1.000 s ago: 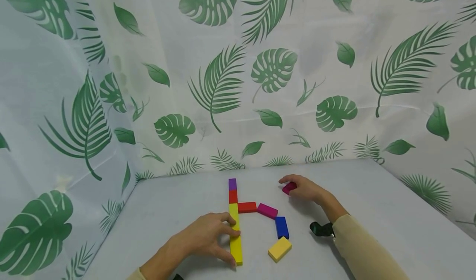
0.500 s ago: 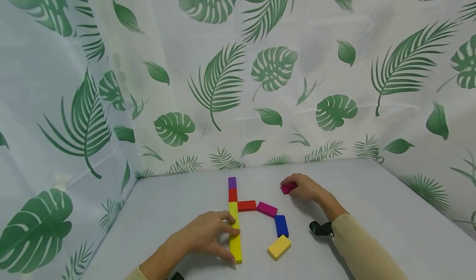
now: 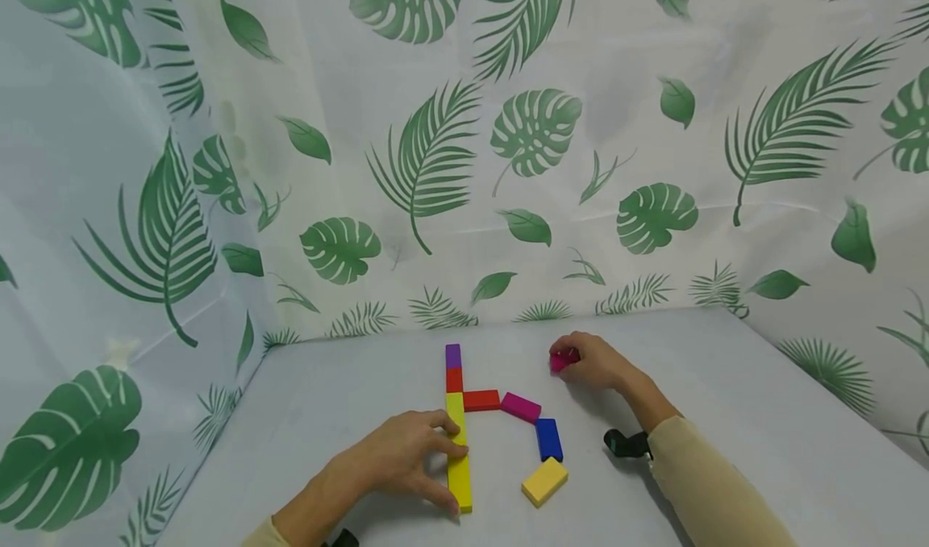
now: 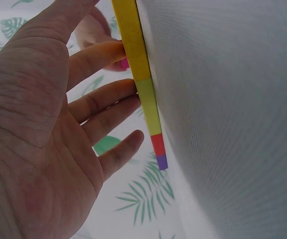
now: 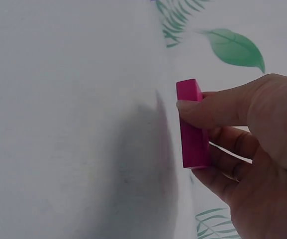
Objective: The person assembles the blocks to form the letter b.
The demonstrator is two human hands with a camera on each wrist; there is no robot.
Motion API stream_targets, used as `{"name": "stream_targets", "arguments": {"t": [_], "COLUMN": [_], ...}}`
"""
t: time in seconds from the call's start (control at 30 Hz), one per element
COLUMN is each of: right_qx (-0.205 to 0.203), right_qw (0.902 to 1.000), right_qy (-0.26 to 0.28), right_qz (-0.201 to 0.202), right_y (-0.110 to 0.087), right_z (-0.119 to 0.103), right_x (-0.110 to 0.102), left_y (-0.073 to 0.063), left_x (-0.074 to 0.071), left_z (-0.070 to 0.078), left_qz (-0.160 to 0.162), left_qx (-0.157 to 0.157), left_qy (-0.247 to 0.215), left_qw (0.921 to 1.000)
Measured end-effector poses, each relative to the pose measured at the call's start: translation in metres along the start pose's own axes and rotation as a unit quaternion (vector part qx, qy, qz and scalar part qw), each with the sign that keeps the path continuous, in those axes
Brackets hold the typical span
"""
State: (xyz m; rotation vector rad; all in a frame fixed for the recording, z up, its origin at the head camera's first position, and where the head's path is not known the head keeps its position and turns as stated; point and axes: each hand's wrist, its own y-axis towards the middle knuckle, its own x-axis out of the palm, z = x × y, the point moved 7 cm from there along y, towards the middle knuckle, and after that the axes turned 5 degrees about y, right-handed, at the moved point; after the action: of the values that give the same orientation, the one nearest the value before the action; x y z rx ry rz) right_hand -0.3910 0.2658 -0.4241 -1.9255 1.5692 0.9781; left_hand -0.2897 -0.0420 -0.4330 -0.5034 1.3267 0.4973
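My left hand (image 3: 406, 458) rests beside a straight row of blocks, fingertips on the yellow blocks (image 3: 460, 482) and thumb at the row's near end. Farther along, the row has a red block (image 3: 454, 380) and a purple block (image 3: 453, 356). In the left wrist view, the fingers (image 4: 108, 99) are spread and fairly straight against the row's side. Off to the right, my right hand (image 3: 591, 361) pinches a magenta block (image 5: 194, 127) between thumb and fingers, just over the white surface, where its shadow falls.
A curve of blocks leaves the row: a red block (image 3: 482, 401), a second magenta block (image 3: 520, 407), a blue block (image 3: 549, 440) and a pale yellow block (image 3: 545, 482). The white table (image 3: 348, 377) meets a leaf-print curtain (image 3: 435, 168) behind and at both sides.
The right hand's fingers have closed further round the magenta block and turned it slightly, staying near the same spot. The left hand and the laid blocks hold their places.
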Motion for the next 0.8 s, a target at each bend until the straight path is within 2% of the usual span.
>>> {"name": "stream_targets", "arguments": {"t": [0.37,0.6,0.8], "right_qx": [-0.059,-0.073,-0.101], "right_qw": [0.9975,0.9952,0.9934], "right_qy": [0.036,0.064,0.054], "right_qz": [0.016,0.01,0.005], "right_y": [-0.001,-0.007,-0.013], "right_z": [-0.033,-0.057,-0.077], "right_x": [-0.012,-0.013,-0.01], "left_y": [0.0,0.001,0.001], "left_x": [-0.002,-0.003,0.0], "left_z": [0.001,0.001,0.002], "left_qz": [0.009,-0.001,-0.009], "left_qx": [0.008,0.003,-0.008], "left_qy": [0.009,-0.005,-0.011], "left_qw": [0.9999,1.0,0.9999]}}
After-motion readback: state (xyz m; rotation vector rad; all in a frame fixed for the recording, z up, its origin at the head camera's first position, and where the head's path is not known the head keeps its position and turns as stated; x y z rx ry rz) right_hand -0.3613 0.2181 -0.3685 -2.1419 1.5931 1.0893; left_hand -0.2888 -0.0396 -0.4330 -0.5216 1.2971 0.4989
